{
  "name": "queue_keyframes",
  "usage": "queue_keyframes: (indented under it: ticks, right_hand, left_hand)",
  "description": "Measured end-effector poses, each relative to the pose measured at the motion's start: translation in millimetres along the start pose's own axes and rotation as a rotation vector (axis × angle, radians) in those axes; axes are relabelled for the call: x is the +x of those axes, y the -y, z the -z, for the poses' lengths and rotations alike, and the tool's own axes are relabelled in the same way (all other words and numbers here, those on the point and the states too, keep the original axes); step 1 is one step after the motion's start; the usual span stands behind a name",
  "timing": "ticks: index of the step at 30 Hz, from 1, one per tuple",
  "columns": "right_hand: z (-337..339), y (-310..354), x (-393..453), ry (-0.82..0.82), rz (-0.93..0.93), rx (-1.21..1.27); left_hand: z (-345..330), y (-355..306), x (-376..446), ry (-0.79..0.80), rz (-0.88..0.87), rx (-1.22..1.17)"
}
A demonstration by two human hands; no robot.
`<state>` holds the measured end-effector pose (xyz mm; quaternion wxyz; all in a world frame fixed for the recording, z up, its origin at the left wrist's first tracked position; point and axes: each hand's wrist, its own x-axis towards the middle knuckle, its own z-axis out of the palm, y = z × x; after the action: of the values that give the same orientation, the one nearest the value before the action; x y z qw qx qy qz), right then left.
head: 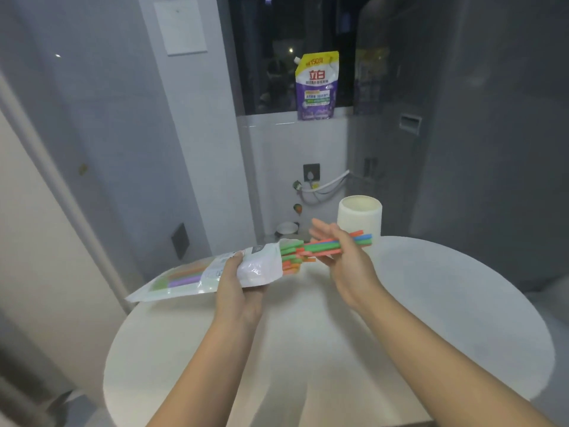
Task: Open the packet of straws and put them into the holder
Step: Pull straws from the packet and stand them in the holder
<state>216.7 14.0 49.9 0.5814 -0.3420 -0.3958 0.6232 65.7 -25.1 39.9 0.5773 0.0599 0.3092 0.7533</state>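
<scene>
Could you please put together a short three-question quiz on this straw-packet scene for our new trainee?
1. True or false: the packet is already open, with straws sticking out of its mouth.
2. Which hand grips the bunch of straws? A. the left hand B. the right hand C. neither
3. Fill in the blank: the white holder stands upright on the far side of the round ____, behind the right hand.

Key
1. True; the left hand holds the packet near its open end.
2. B; its fingers are closed round green, orange and blue straws, partly drawn out.
3. table; no straws show in the holder yet.
</scene>
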Motion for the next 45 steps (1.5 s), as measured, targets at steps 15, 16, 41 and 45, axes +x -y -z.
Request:
queue_keyframes:
  ticks: [15, 16, 41, 45]
  right_hand:
    - [-19.2, -10.9, 2.0, -0.074, 0.066, -0.204]
    - [-19.9, -5.8, 2.0, -0.098, 0.087, -0.19]
    - [-45.6, 192.2, 31.2, -0.462, 0.555, -0.179]
    - [-43.4, 215.7, 27.1, -0.495, 0.609, -0.186]
  left_hand:
    - [0.9, 5.2, -0.6, -0.012, -0.005, -0.092]
    - [0.7, 3.6, -0.4, -0.021, -0.005, -0.106]
    - [-1.5, 10.1, -1.2, -0.053, -0.013, -0.079]
    - [-2.5, 11.1, -4.3, -0.046, -0.021, -0.052]
